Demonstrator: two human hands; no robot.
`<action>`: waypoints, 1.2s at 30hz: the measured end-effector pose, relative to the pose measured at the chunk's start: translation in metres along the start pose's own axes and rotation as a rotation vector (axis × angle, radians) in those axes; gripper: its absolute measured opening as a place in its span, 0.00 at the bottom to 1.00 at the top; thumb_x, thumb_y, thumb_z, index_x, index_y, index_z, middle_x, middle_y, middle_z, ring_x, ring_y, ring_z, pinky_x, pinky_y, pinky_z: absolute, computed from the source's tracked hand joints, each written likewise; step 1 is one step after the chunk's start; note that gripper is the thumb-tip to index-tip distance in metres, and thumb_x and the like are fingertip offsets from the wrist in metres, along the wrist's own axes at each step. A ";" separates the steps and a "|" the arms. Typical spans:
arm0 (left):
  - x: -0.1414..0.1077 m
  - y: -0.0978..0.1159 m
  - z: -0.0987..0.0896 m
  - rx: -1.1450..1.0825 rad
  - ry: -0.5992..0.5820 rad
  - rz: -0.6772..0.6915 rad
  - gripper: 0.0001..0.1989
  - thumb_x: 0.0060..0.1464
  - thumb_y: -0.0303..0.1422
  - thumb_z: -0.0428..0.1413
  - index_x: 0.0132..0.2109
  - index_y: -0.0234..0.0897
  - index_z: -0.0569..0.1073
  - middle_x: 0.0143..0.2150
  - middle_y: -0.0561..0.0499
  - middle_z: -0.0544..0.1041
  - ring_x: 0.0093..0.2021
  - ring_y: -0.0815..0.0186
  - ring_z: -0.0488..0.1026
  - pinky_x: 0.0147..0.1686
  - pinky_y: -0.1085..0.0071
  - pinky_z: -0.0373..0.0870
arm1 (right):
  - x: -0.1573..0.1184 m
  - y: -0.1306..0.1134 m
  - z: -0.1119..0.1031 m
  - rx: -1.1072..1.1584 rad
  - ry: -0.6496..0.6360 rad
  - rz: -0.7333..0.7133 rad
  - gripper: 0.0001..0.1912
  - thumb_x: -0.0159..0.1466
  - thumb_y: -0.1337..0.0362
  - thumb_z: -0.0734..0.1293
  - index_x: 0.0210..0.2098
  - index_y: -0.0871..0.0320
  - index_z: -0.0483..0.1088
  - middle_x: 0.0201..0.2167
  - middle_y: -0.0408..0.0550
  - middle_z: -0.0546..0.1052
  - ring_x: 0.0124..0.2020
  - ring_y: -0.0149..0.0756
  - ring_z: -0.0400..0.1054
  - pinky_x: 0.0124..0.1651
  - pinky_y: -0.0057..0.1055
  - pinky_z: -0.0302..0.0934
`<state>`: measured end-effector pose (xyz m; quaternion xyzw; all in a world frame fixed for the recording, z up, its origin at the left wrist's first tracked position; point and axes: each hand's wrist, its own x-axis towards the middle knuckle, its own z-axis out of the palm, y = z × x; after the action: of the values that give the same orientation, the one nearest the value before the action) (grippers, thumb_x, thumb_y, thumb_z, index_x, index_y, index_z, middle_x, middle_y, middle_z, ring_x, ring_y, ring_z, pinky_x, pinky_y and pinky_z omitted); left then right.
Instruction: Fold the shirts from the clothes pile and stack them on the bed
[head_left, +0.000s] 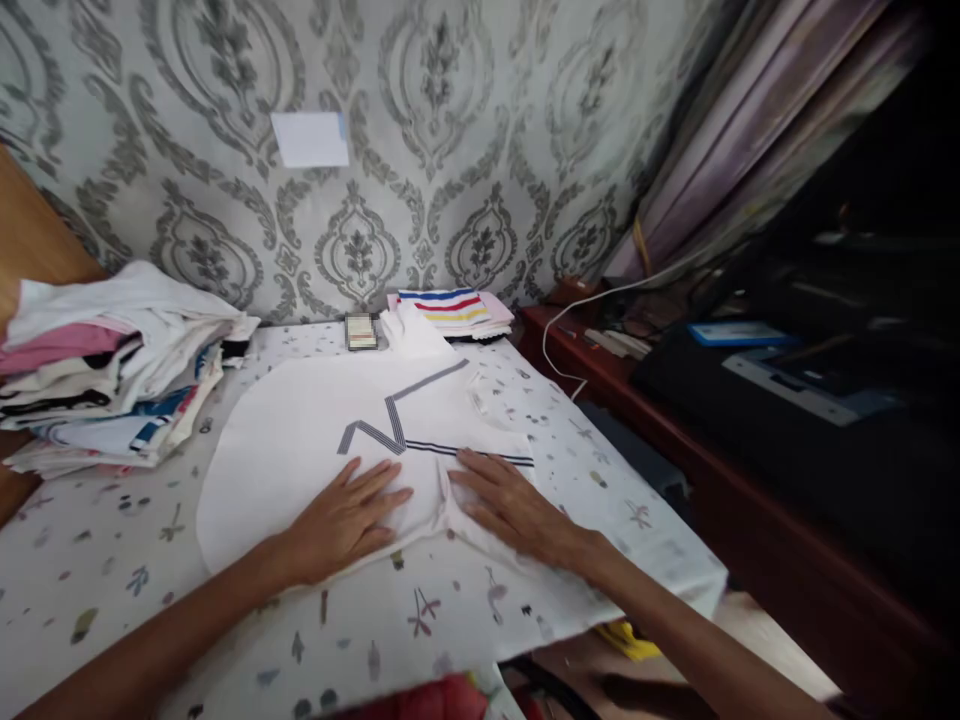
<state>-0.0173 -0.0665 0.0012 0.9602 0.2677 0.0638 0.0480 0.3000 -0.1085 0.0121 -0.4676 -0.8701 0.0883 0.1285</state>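
Observation:
A white garment point(300, 420) with grey zigzag stripes and a pair of dark stripes lies spread on the patterned tablecloth point(330, 640). Palm down, my left hand point(345, 520) presses on its near middle part, fingers spread. My right hand point(517, 505) rests flat on the right part, below the dark stripes, with its fingers stretched out. Between the two hands the cloth rises in a small crease. Under the garment, part of a rounded white sheet or board shape shows at the left; I cannot tell whether it is separate.
On the left stands a tall pile of clothes point(127, 370). At the back are folded clothes point(457, 312) and a small box point(361, 332). A dark red cabinet point(600, 350) with a white cable point(546, 345) borders the table's right side. White paper point(310, 140) hangs on the wall.

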 end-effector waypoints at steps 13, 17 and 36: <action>-0.060 -0.125 -0.008 0.179 0.107 -0.616 0.27 0.69 0.45 0.38 0.69 0.44 0.62 0.72 0.43 0.58 0.72 0.54 0.55 0.66 0.45 0.55 | 0.093 0.075 0.011 -0.138 0.119 0.177 0.24 0.73 0.57 0.55 0.63 0.60 0.65 0.66 0.61 0.65 0.68 0.47 0.57 0.68 0.51 0.52; -0.041 -0.139 -0.013 0.224 0.104 -0.703 0.29 0.68 0.43 0.38 0.68 0.37 0.64 0.71 0.38 0.59 0.71 0.51 0.56 0.66 0.44 0.55 | 0.132 0.087 0.009 -0.175 0.137 0.225 0.18 0.72 0.62 0.56 0.56 0.58 0.69 0.63 0.59 0.69 0.66 0.47 0.59 0.68 0.52 0.50; 0.056 -0.281 -0.034 0.117 0.112 -0.730 0.27 0.63 0.41 0.44 0.65 0.35 0.64 0.66 0.38 0.68 0.66 0.54 0.64 0.61 0.57 0.63 | 0.342 0.149 -0.050 0.137 0.338 0.648 0.24 0.60 0.60 0.69 0.54 0.63 0.69 0.35 0.52 0.79 0.40 0.44 0.74 0.40 0.34 0.66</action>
<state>-0.1175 0.2040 0.0050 0.7977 0.5978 0.0797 -0.0021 0.2513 0.2608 0.0669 -0.7169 -0.6357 0.1041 0.2666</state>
